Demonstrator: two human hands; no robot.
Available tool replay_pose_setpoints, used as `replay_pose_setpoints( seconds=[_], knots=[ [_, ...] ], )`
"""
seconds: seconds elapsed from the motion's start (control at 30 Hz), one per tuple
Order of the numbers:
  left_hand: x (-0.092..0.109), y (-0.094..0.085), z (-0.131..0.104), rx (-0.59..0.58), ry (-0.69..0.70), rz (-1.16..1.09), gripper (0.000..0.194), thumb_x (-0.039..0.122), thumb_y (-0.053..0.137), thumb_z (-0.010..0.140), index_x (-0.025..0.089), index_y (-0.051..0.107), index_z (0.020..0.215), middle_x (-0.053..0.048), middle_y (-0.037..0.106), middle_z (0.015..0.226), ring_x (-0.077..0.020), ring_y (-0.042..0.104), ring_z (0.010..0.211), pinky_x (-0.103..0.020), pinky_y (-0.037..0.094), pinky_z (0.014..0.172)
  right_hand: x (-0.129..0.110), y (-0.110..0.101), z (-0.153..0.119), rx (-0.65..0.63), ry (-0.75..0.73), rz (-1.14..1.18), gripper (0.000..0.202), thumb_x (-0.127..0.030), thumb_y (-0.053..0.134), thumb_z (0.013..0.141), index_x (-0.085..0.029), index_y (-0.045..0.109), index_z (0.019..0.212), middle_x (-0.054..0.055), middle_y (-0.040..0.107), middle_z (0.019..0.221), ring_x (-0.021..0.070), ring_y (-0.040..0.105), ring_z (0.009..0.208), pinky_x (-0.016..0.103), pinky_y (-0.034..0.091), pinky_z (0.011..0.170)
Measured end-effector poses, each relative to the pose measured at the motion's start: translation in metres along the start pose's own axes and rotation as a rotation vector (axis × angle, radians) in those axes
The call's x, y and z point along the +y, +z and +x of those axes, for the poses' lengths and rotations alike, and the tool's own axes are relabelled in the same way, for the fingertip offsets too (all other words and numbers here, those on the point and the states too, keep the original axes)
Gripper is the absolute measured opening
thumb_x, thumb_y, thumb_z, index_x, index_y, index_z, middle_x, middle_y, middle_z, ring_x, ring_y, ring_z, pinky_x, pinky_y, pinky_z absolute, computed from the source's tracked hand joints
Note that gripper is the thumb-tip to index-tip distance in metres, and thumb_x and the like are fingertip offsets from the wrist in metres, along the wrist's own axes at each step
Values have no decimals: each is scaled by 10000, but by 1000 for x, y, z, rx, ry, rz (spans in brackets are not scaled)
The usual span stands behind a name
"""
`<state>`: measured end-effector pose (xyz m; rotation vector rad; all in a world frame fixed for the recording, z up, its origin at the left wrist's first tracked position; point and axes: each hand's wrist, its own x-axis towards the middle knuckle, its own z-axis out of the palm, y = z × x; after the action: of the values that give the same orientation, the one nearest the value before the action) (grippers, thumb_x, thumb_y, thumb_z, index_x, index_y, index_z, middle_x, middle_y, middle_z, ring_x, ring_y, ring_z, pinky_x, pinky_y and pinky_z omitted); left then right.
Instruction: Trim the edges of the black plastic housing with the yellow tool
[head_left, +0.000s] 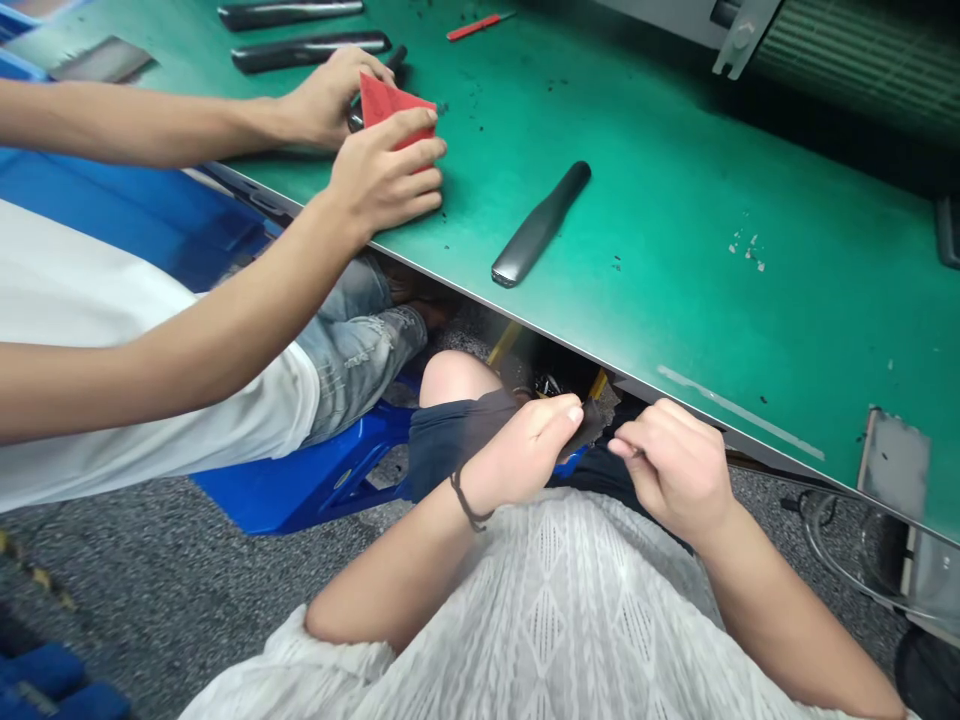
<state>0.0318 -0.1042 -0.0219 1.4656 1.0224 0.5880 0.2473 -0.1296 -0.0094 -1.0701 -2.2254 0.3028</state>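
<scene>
My left hand (536,440), with a dark cord around the wrist, pinches a thin dark sheet-like piece (589,428) over my lap, just off the table's edge. Its exact kind is too blurred to make out. To the right of that piece, my right hand (679,470) is closed with thumb and fingertips pressed together; whatever they hold, if anything, is hidden. A glossy black handle-shaped part (544,225) lies on the green table (675,230), beyond both hands.
At left, a co-worker's hands (390,175) hold a red sheet (390,100) against a dark part. Two black handle-shaped parts (311,50) and a red slim tool (476,27) lie farther back. A machine (847,70) stands at back right. A blue stool (300,480) is below.
</scene>
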Motion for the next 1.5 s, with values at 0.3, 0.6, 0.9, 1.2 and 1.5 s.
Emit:
replay_pose_setpoints(
  seconds=[0.3, 0.6, 0.9, 1.2, 1.5],
  knots=[
    [3, -7, -5, -166, 87, -34, 452, 546, 385, 1079, 181, 497, 836, 34, 447, 735, -119, 414, 669, -279, 344, 657, 10, -29, 18, -191, 38, -78, 422, -569, 529, 1060, -170, 610, 946, 29, 603, 799, 172, 504, 700, 329, 365, 654],
    [4, -9, -6, -188, 126, -2, 470, 550, 388, 1081, 174, 523, 833, 29, 469, 736, -117, 419, 667, -282, 335, 650, 7, -29, 35, -346, -5, -126, 534, -647, 438, 1074, -198, 541, 805, -6, 532, 716, 148, 455, 659, 321, 250, 599],
    [3, 1, -8, -128, 99, -156, 479, 533, 401, 1092, 180, 444, 771, 43, 403, 711, -100, 361, 649, -268, 318, 613, 5, -27, 31, -138, -122, -317, 558, -595, 499, 1069, -201, 494, 674, -8, 421, 653, 159, 339, 645, 329, 212, 578],
    [8, 10, -13, -51, 42, -261, 467, 505, 410, 1096, 182, 444, 761, 39, 434, 691, -100, 378, 640, -263, 329, 617, 2, -18, 24, 13, -161, -478, 547, -593, 495, 1071, -207, 527, 685, -5, 419, 635, 172, 326, 658, 321, 221, 587],
    [5, 26, -13, -21, -105, -522, 548, 600, 425, 1069, 168, 508, 742, 29, 505, 585, -81, 412, 512, -245, 309, 517, 4, -11, 17, 50, -120, -453, 490, -497, 623, 1033, -212, 502, 652, -6, 401, 614, 170, 313, 641, 344, 215, 563]
  ],
)
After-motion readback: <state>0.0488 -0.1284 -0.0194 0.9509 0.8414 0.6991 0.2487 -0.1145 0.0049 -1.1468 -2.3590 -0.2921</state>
